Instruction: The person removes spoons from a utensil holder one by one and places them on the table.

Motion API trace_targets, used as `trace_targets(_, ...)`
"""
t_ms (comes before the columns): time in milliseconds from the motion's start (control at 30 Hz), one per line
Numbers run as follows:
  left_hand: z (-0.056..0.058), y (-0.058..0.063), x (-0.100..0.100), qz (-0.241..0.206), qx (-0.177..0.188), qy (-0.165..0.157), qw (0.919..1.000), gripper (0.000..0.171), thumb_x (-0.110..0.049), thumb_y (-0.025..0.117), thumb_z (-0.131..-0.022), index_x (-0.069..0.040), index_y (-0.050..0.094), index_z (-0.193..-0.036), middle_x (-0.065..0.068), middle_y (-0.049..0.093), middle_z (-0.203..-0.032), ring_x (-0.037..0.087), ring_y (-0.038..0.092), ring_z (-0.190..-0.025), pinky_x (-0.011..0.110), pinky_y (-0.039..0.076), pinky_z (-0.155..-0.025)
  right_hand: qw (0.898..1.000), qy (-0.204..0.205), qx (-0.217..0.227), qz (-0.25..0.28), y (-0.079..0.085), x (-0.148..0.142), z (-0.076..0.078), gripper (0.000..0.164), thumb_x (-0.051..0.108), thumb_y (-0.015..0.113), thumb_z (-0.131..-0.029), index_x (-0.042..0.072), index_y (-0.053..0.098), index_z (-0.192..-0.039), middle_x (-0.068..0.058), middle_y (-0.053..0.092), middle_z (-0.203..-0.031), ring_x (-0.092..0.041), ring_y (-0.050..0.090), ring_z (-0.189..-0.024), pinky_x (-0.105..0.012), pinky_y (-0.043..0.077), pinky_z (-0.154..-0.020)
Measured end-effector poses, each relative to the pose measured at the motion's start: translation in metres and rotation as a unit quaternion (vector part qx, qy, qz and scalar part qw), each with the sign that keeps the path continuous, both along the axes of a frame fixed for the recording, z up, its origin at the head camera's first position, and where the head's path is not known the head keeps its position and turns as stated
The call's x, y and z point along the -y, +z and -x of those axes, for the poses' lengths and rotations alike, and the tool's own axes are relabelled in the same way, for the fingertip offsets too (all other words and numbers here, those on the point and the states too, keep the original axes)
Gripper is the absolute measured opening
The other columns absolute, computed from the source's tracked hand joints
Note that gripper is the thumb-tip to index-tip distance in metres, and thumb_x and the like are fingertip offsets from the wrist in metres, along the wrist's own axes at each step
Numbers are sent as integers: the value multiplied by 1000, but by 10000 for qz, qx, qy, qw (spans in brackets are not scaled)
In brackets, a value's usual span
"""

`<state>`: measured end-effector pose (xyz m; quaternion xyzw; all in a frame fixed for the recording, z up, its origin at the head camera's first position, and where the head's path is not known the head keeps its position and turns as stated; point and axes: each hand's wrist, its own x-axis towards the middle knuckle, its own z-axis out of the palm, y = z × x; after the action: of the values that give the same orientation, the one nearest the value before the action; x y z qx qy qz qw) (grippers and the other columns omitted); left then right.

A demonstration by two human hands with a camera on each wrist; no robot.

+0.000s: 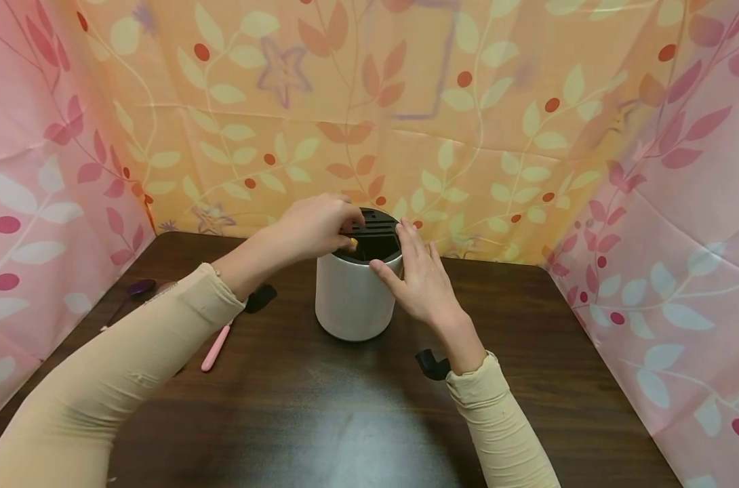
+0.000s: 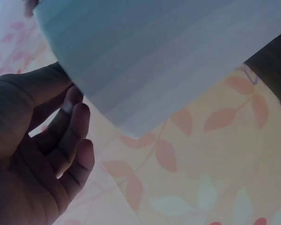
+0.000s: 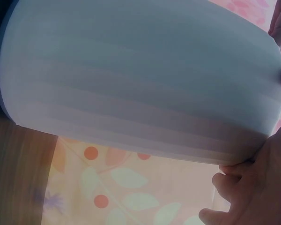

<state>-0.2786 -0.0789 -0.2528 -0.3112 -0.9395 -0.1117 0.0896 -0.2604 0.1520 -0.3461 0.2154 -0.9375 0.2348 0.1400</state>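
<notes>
A white cylindrical holder (image 1: 352,301) with a black slotted insert (image 1: 378,227) in its top stands upright on the dark wooden table. My left hand (image 1: 317,227) bends over the left side of its mouth, fingers curled down. At the thumb tip a small yellow thing (image 1: 354,242) shows, pinched there; the rest of it is hidden. In the left wrist view the left hand (image 2: 47,136) has its thumb and index tips behind the holder's edge. My right hand (image 1: 421,278) rests along the right rim, fingers stretched and thumb against the front wall.
Left of the holder lies a pink-handled utensil (image 1: 215,349), its upper part behind the left arm. A dark purple spoon (image 1: 139,287) lies farther left, partly covered by the sleeve. Patterned cloth (image 1: 369,156) hangs behind the table and at both sides.
</notes>
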Motion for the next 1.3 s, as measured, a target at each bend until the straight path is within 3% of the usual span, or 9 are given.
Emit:
trace_targets(133, 7, -1, -4, 151, 177, 75, 9997, 40, -25, 90, -84, -16, 77, -120, 3, 64, -101, 23, 62, -93, 43, 56, -74, 10000, -5, 4, -4, 1, 0, 0, 95, 77, 37, -100, 13, 19, -167, -1, 11, -175, -19, 7, -161, -55, 4, -129)
trace_targets(433, 16, -4, -7, -48, 396, 77, 9992, 52, -27, 97, -74, -13, 77, -120, 6, 67, -101, 24, 63, -95, 43, 57, -78, 10000, -14, -18, -3, 0, 1, 0, 95, 78, 36, -100, 12, 21, -167, 0, 10, -175, -18, 9, -160, -55, 5, -129)
trace_targets(900, 13, -15, -6, -387, -136, -397, 9984, 24, -19, 90, -82, -9, 82, -103, 7, 73, -104, 23, 70, -93, 40, 61, -81, 10000, 29, -63, 27, 0, -1, 1, 95, 77, 36, -100, 11, 20, -167, -3, 12, -175, -18, 9, -160, -56, 5, -129)
trace_targets(1300, 14, -17, -3, -968, 152, -391, 9944, 19, -14, 89, -84, -4, 80, -99, 7, 77, -93, 22, 72, -86, 38, 60, -79, 10000, 1, -58, 6, -1, 0, -1, 95, 77, 35, -100, 12, 20, -167, 0, 11, -175, -21, 11, -161, -55, 5, -129)
